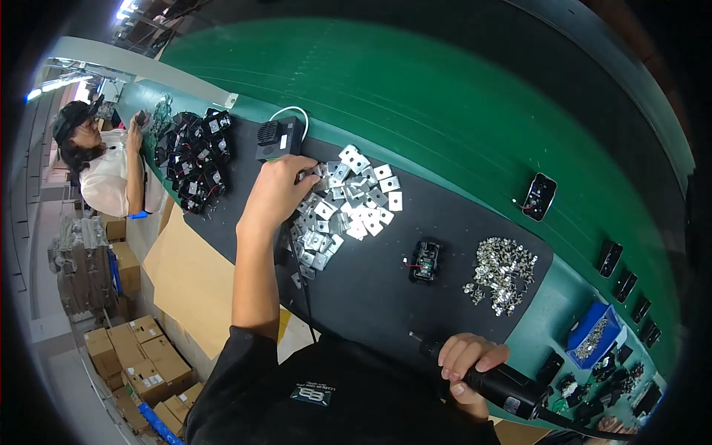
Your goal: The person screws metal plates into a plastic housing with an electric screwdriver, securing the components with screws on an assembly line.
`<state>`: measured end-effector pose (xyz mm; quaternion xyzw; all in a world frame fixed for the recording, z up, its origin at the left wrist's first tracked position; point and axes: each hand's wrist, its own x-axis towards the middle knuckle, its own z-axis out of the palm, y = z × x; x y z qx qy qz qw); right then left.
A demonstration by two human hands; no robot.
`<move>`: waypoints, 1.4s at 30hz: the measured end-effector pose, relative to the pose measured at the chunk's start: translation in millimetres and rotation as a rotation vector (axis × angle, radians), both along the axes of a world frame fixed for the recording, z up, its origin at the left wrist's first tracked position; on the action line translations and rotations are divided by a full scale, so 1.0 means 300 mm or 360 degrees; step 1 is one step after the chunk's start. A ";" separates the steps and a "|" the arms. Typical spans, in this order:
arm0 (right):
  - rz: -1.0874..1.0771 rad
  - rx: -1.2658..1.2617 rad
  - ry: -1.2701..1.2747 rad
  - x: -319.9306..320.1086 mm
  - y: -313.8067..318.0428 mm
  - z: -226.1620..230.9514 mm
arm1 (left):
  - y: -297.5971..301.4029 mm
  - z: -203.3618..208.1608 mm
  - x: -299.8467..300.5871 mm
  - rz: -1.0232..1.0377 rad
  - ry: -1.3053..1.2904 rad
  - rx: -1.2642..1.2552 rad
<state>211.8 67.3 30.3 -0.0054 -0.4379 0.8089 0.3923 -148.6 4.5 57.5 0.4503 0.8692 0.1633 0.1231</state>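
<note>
My left hand [280, 185] reaches to the upper left edge of a pile of small bent metal plates [363, 194] with holes. Its thumb and fingers close on a metal plate there, mostly hidden by the fingertips. My right hand [469, 360] wraps round a black electric screwdriver [512, 387], whose bit points left over the mat near my body. Between the plates and a heap of screws [503, 271] lies a black housing [425, 261] with a small green board and a red wire, untouched by either hand.
A black mat [371, 289] covers the bench beside a green conveyor belt [415, 96] carrying several black housings [540, 196]. Beyond my left hand stand a black box [280, 139] and piled black parts [194, 159]. A blue bin [593, 337] sits right; a co-worker [104, 170] works left.
</note>
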 end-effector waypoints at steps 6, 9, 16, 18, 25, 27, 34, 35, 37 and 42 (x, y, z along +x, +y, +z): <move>0.0059 0.0051 0.0123 0.013 0.017 0.016 | 0.048 0.025 0.027 0.0092 -0.0094 0.0168; 0.0128 0.0071 0.0239 0.007 0.027 -0.005 | 0.059 0.059 0.165 -0.0131 -0.0165 0.0417; 0.0066 0.0066 0.0184 -0.009 0.003 0.017 | 0.118 0.036 0.391 -0.0886 -0.0248 0.0494; 0.0041 0.0061 0.0175 -0.004 0.001 0.015 | 0.110 0.017 0.418 -0.0944 -0.0266 0.0485; 0.0020 -0.0049 0.0205 -0.011 -0.015 0.015 | 0.099 -0.038 0.439 -0.0862 -0.0084 0.0447; 0.0015 -0.0053 0.0206 -0.011 -0.016 0.012 | 0.102 -0.043 0.436 -0.0874 -0.0087 0.0435; 0.0005 -0.0064 0.0213 -0.018 -0.011 0.008 | 0.105 -0.045 0.436 -0.0907 -0.0088 0.0378; 0.0007 -0.0068 0.0212 -0.018 -0.013 0.006 | 0.106 -0.047 0.436 -0.0897 -0.0067 0.0362; -0.0019 -0.0059 0.0211 -0.018 -0.014 0.002 | 0.105 -0.064 0.428 -0.0844 -0.0160 0.0326; 0.0023 -0.0056 0.0203 -0.015 -0.003 -0.001 | 0.125 -0.072 0.432 -0.0698 -0.0325 0.0312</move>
